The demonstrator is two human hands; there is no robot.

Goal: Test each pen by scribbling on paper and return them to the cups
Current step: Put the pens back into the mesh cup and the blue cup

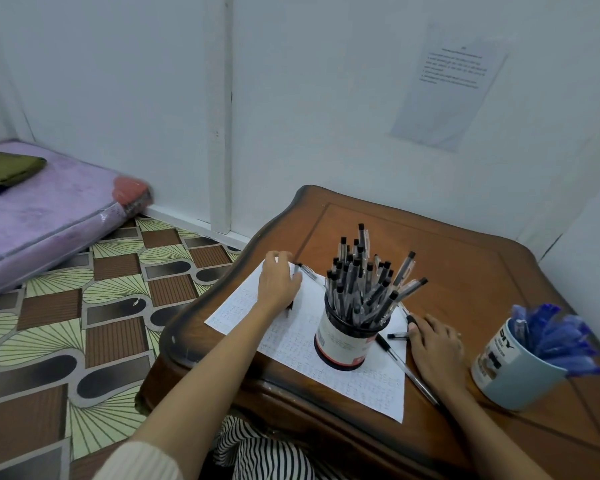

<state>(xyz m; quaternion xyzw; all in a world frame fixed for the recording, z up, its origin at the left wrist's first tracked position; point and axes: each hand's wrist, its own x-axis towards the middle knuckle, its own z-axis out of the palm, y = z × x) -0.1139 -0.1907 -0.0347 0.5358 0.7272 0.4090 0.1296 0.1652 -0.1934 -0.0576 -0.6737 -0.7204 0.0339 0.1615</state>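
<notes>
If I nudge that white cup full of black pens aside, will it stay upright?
Probably, if pushed low. The white cup looks top-heavy: its black pens stand well above the rim and fan rightward, so a high push may tip it. It stands on the paper sheet, which would likely drag along or crease.

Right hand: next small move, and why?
Probably pinch the loose pen at its fingertips and lift it to scribble on the paper. The right hand lies flat on the table, fingertips touching that pen, which lies outside the cup of black pens. The left hand seems to hold a second pen.
</notes>
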